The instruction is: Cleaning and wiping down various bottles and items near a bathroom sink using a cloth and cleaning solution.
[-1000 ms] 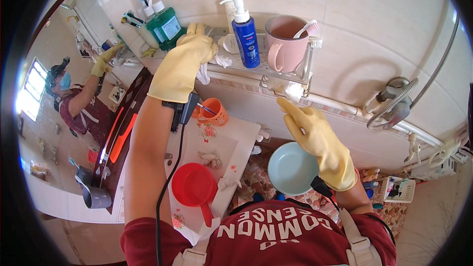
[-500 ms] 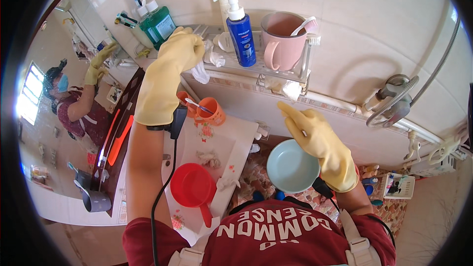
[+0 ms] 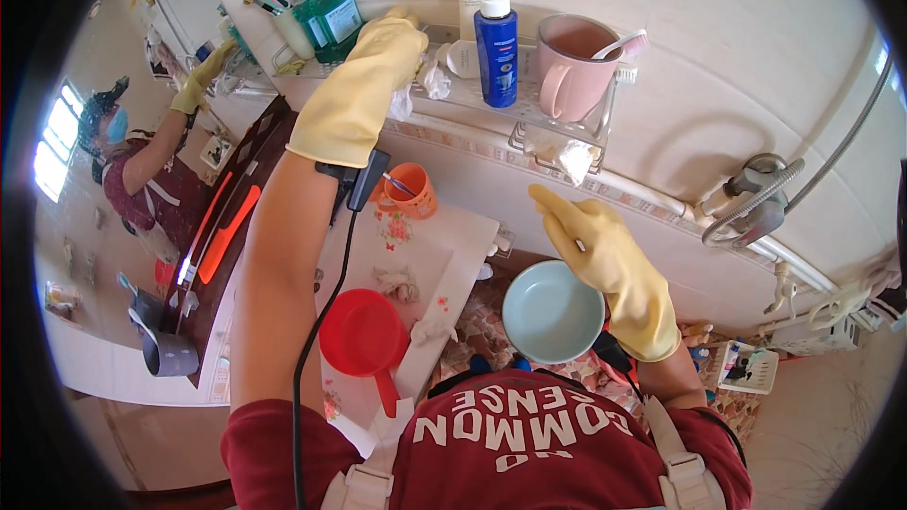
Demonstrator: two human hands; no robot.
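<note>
My left hand [image 3: 364, 85], in a yellow rubber glove, reaches over the wire wall shelf [image 3: 520, 115], just right of the green mouthwash bottles [image 3: 340, 21]. Its fingers bend away behind the glove's back, so whatever they may hold is hidden. Crumpled white material [image 3: 436, 81] lies beside it on the shelf, and a white piece [image 3: 401, 104] hangs below the glove. My right hand [image 3: 607, 269], gloved too, hovers above and right of a pale blue basin [image 3: 554, 312]. Its fingers are stretched out, with nothing visible in them.
On the shelf stand a blue pump bottle [image 3: 497, 52] and a pink mug [image 3: 570, 71] with a toothbrush. Below are an orange cup [image 3: 412, 193] and a red dipper [image 3: 364, 332] on the sink [image 3: 453, 255]. A shower fitting [image 3: 756, 198] juts from the wall at right. A mirror [image 3: 123, 227] stands left.
My view has shifted, moving the shelf up and right in the picture. My left hand has straightened somewhat, its fingertips extending farther back over the shelf. My right hand stays almost in place.
</note>
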